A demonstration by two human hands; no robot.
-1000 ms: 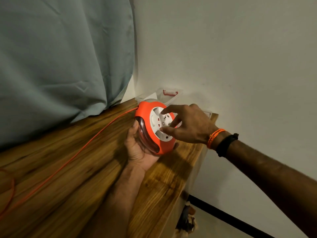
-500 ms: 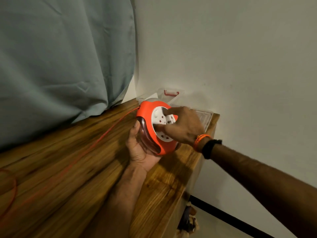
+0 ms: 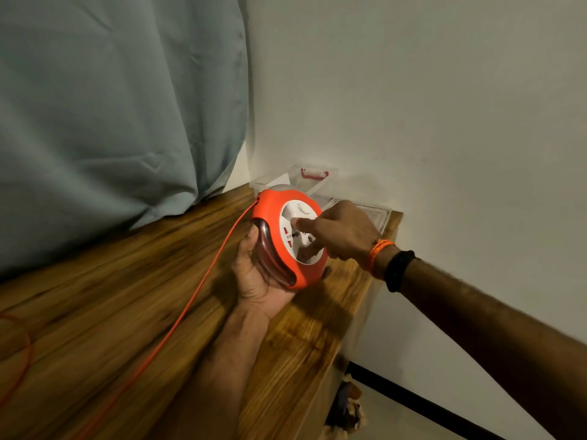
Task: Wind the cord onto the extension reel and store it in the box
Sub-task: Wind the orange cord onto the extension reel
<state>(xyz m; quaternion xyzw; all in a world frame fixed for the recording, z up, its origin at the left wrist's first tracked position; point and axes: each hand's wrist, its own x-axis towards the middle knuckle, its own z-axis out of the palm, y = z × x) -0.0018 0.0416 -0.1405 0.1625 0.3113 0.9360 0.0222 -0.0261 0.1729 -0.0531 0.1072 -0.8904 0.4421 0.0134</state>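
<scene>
— reel (image 3: 287,239) sits upright in your left hand (image 3: 257,277), yes? tell me how you have it.

— your left palm cups it from below and behind, thumb up along the dark clear rim on the near side, fingers wrapped round the back where you can't see them. it is lifted just off the wooden tabletop (image 3: 111,296), near the far right corner.

— and your right hand (image 3: 341,231)?

— it reaches in from the right and lies over the white socket face (image 3: 297,228). your forefinger is stretched out with its tip on the face, and your thumb touches the lower part of it. the other fingers are curled loosely and grip nothing that you can make out.

— where does the cord (image 3: 190,306) go?

— it leaves the reel at the upper left edge, just above your left thumb, and runs taut down across the tabletop toward you, out of the bottom of the view. another loop of it lies at the far left edge.

— and the box (image 3: 317,182)?

— clear, with a red latch, right behind the reel against the wall (image 3: 413,106). its lid (image 3: 371,214) lies flat beside it, under your right hand. a grey-blue curtain (image 3: 111,106) hangs at the left.
</scene>
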